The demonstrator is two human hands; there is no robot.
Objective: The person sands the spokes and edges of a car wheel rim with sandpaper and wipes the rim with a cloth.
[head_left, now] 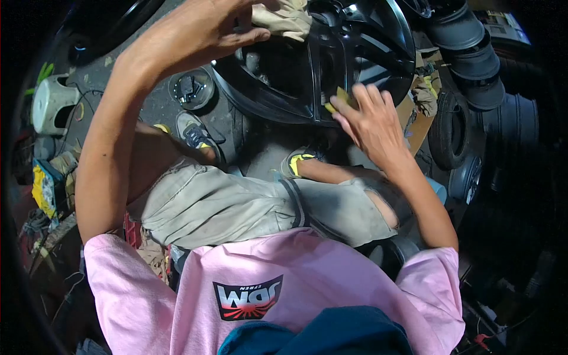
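Note:
In front of me lies a black spoked wheel rim, partly cut off by the top edge of the view. My left hand is closed on a crumpled beige cloth over the rim's upper left. Between the thumb and fingers of my right hand, a small yellow-green piece of sheet is pinched near the rim's lower right edge. That hand is slightly blurred. Whether the sheet touches the rim I cannot tell.
A round tray with small dark items sits left of the rim. Further left stands a white stool. On the right are a tire, stacked dark wheels and cardboard. My shoes are below the rim.

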